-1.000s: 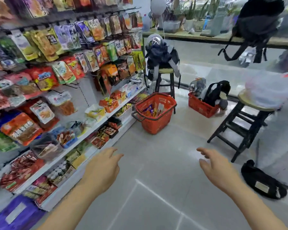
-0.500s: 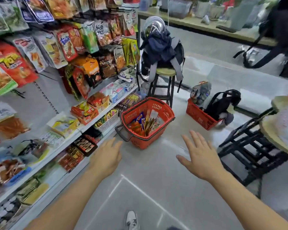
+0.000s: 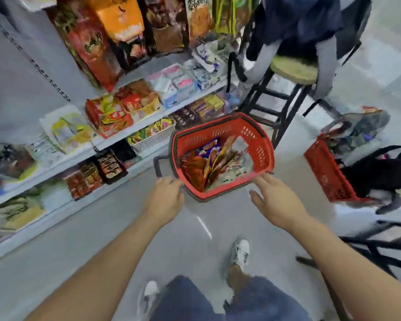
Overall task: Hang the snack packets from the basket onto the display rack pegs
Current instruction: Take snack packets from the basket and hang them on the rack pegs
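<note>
Start stage: snack packets (image 3: pixel 214 162) heaped in basket (image 3: pixel 261 144) on floor, right of rack (image 3: pixel 21 66). Left hand (image 3: pixel 164 200) fingers loosely bent, right hand (image 3: pixel 276 202) fingers straight, slightly apart, both empty at near rim; hanging not begun

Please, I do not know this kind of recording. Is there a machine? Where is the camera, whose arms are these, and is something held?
There is no machine. A person wears one camera on the head, and it looks forward and down. The left hand and the right hand are stretched out at the near rim of a red basket, which stands on the floor. Both hands are open and hold nothing. Snack packets lie inside the basket. Stocked shelves are on the left, and a stool stands behind. The picture is blurred.
</note>
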Tool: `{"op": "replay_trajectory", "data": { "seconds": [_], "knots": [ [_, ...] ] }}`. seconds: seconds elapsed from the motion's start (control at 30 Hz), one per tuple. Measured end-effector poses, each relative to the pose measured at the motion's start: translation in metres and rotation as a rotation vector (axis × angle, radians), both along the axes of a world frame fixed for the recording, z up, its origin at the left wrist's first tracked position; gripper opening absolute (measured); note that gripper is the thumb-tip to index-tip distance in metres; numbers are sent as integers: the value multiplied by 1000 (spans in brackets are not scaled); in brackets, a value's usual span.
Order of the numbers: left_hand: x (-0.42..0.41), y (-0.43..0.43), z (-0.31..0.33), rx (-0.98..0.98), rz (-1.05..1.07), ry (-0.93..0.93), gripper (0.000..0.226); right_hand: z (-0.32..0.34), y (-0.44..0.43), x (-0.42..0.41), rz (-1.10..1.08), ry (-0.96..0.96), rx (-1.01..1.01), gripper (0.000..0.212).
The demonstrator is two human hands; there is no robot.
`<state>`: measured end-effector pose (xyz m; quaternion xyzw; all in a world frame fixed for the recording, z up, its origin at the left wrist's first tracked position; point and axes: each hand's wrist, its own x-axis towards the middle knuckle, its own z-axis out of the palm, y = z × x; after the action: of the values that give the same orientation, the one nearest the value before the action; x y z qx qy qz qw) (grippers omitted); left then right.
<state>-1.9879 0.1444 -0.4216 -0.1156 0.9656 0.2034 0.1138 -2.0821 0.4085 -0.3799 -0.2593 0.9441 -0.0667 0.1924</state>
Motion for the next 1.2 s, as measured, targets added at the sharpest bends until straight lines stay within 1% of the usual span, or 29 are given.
{"op": "replay_trajectory", "data": {
  "seconds": [0.1,0.17,0.23,0.3,0.33,0.4,0.47,0.6,0.67,0.8,0.87,0.97,1.07,1.2],
  "knots": [
    [-34,19,-59,0,93,-94,30,-72,-2,-49,124,-66,-1,48],
    [-55,27,-104,18,148,-144,31,-124,-9,-74,167,-133,28,55],
    [-75,32,-151,39,279,-180,32,-181,-17,-93,222,-192,97,61],
    [-91,34,-200,44,429,-226,45,-236,-20,-109,275,-225,188,67],
    [-97,34,-224,25,470,-262,53,-263,-20,-116,297,-245,232,70],
    [-102,32,-264,-16,497,-307,68,-308,-19,-129,332,-263,316,72],
    [-103,29,-292,-54,518,-294,79,-336,-18,-138,373,-225,367,70],
    [-104,18,-310,-108,506,-227,88,-349,-23,-137,412,-173,337,70],
    [-102,5,-309,-111,486,-206,85,-346,-35,-124,394,-211,339,71],
    [-97,-34,-307,-132,368,-184,80,-343,-66,-80,312,-284,301,70],
    [-95,-57,-309,-106,316,-188,79,-345,-81,-58,265,-303,274,67],
    [-100,-80,-311,0,259,-155,76,-350,-100,-28,179,-371,238,63],
    [-104,-99,-312,18,151,-126,75,-352,-123,-2,81,-405,180,63],
    [-92,-130,-311,21,21,-110,80,-354,-168,45,30,-381,203,64]
  ]
}}
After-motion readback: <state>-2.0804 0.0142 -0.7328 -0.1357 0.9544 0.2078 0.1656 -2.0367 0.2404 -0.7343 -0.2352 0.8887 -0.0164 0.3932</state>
